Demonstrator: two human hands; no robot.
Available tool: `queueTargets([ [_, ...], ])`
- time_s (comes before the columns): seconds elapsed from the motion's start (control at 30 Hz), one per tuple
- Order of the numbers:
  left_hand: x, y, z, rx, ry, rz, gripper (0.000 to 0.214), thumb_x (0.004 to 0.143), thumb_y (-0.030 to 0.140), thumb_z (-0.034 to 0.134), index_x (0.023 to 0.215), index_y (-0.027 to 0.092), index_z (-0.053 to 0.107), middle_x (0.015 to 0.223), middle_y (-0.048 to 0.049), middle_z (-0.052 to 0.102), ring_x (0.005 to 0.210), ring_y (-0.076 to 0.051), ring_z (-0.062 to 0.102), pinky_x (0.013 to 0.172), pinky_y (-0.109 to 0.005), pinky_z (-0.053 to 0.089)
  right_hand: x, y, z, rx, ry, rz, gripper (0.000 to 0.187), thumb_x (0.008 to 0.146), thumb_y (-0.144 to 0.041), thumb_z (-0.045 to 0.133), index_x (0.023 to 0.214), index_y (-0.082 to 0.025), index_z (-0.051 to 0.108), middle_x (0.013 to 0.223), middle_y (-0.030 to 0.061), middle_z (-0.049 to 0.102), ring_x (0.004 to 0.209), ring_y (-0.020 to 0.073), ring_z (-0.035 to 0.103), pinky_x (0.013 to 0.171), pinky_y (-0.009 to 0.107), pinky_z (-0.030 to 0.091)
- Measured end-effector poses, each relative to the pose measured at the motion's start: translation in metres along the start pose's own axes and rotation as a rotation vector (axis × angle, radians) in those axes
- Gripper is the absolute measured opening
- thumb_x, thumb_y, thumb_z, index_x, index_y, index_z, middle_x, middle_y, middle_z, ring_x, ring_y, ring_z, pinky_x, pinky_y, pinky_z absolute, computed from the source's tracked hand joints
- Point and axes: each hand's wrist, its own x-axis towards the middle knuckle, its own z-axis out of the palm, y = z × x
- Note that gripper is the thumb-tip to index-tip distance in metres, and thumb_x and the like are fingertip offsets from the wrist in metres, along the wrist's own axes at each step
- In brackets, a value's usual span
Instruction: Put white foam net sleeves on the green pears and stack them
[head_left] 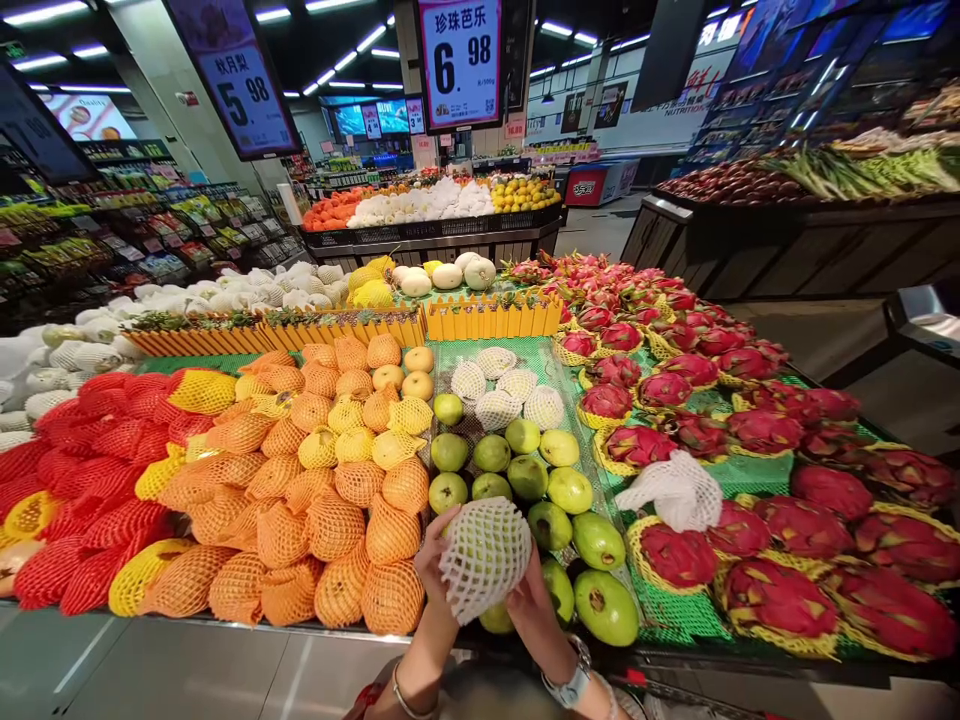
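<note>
A green guava in a white foam net [487, 555] is held up between both hands over the front of the fruit stand. My left hand [433, 562] grips its left side, with a bracelet on the wrist. On the other side, my right hand [534, 590] closes against the net, and a watch [574, 680] sits on that wrist. Much of the fingers is hidden by the fruit. Bare green guavas [527, 477] lie just beyond and to the right of the hands. Several netted guavas [498, 410] rest behind them.
Orange-netted pears [335, 523] lie left of the guavas, and red-netted fruit [105, 500] farther left. Dragon fruit [765, 430] fills the right side, with a loose white foam net [686, 490] on it. Low yellow fences [491, 320] stand behind. Price screens [459, 62] hang above.
</note>
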Motion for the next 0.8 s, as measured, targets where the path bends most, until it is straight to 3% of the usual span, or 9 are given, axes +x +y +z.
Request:
queueTargets([
  [0.1, 0.01, 0.003, -0.001, -0.068, -0.121, 0.047, 0.034, 0.089, 0.026, 0.065, 0.12, 0.032, 0.051, 0.139, -0.009, 0.055, 0.125, -0.027, 0.058, 0.099, -0.047, 0.052, 0.002, 0.008, 0.001, 0.092, 0.073, -0.01, 0.091, 0.061, -0.058, 0.086, 0.141, -0.038, 0.048, 0.132, 0.0084, 0.065, 0.127, 0.0302, 0.059, 0.099, 0.041, 0.055],
  [0.2, 0.02, 0.002, 0.003, -0.085, -0.191, 0.024, 0.028, 0.095, 0.042, 0.054, 0.118, 0.028, 0.06, 0.134, -0.011, 0.06, 0.127, -0.03, 0.056, 0.104, -0.051, 0.046, 0.008, 0.007, -0.003, 0.106, 0.104, -0.051, 0.079, 0.069, -0.057, 0.081, 0.14, -0.037, 0.05, 0.119, 0.006, 0.071, 0.112, 0.0266, 0.068, 0.095, 0.04, 0.058],
  [0.23, 0.021, 0.001, 0.006, -0.112, -0.159, 0.002, 0.034, 0.096, 0.049, 0.049, 0.116, 0.026, 0.063, 0.131, -0.0115, 0.061, 0.125, -0.031, 0.056, 0.105, -0.052, 0.045, 0.01, 0.005, -0.005, 0.073, 0.118, -0.084, 0.076, 0.072, -0.055, 0.08, 0.14, -0.037, 0.049, 0.118, 0.0053, 0.072, 0.11, 0.0259, 0.069, 0.095, 0.039, 0.058],
  [0.3, 0.02, 0.001, 0.015, -0.222, 0.022, -0.074, 0.048, 0.093, 0.062, 0.044, 0.116, 0.025, 0.064, 0.13, -0.0116, 0.062, 0.124, -0.031, 0.056, 0.108, -0.051, 0.042, 0.015, 0.004, -0.009, -0.064, 0.136, -0.186, 0.073, 0.077, -0.051, 0.077, 0.142, -0.038, 0.046, 0.12, 0.0049, 0.071, 0.111, 0.0257, 0.069, 0.094, 0.037, 0.059],
  [0.4, 0.018, 0.006, 0.03, -0.417, 0.297, -0.164, 0.065, 0.076, 0.076, 0.058, 0.122, 0.029, 0.058, 0.138, -0.0098, 0.056, 0.134, -0.034, 0.049, 0.116, -0.049, 0.035, 0.016, 0.008, -0.009, -0.315, 0.126, -0.367, 0.079, 0.083, -0.056, 0.069, 0.15, -0.043, 0.028, 0.128, 0.0073, 0.066, 0.116, 0.0279, 0.067, 0.09, 0.036, 0.061],
  [0.5, 0.019, 0.017, 0.038, -0.462, 0.234, -0.209, 0.073, 0.063, 0.075, 0.072, 0.118, 0.029, 0.062, 0.135, -0.0104, 0.06, 0.133, -0.037, 0.049, 0.116, -0.049, 0.035, 0.009, 0.018, -0.002, -0.387, 0.076, -0.425, 0.091, 0.085, -0.064, 0.061, 0.155, -0.038, 0.011, 0.131, 0.0133, 0.064, 0.116, 0.0318, 0.067, 0.087, 0.043, 0.063],
  [0.6, 0.026, 0.028, 0.038, -0.497, 0.251, -0.272, 0.053, 0.067, 0.069, 0.072, 0.099, 0.026, 0.069, 0.115, -0.0084, 0.069, 0.115, -0.035, 0.061, 0.107, -0.048, 0.045, -0.002, 0.021, 0.004, -0.419, -0.057, -0.39, 0.093, 0.086, -0.067, 0.057, 0.157, -0.031, 0.009, 0.132, 0.0153, 0.063, 0.124, 0.0318, 0.063, 0.093, 0.045, 0.06],
  [0.7, 0.032, 0.03, 0.033, -0.676, 0.395, -0.487, 0.037, 0.071, 0.06, 0.071, 0.086, 0.026, 0.067, 0.101, -0.0047, 0.072, 0.104, -0.03, 0.065, 0.098, -0.045, 0.052, -0.007, 0.006, 0.007, -0.58, -0.096, -0.382, 0.084, 0.09, -0.069, 0.047, 0.156, -0.029, 0.016, 0.15, 0.0143, 0.048, 0.142, 0.0298, 0.045, 0.11, 0.046, 0.048],
  [0.8, 0.031, 0.022, 0.032, -0.811, 0.381, -0.814, 0.031, 0.079, 0.049, 0.064, 0.094, 0.023, 0.069, 0.099, -0.0067, 0.072, 0.102, -0.028, 0.067, 0.094, -0.042, 0.054, -0.001, -0.021, 0.009, -0.721, -0.005, -0.488, 0.08, 0.092, -0.07, 0.041, 0.156, -0.028, 0.02, 0.164, 0.0119, 0.026, 0.151, 0.0317, 0.028, 0.12, 0.05, 0.034],
])
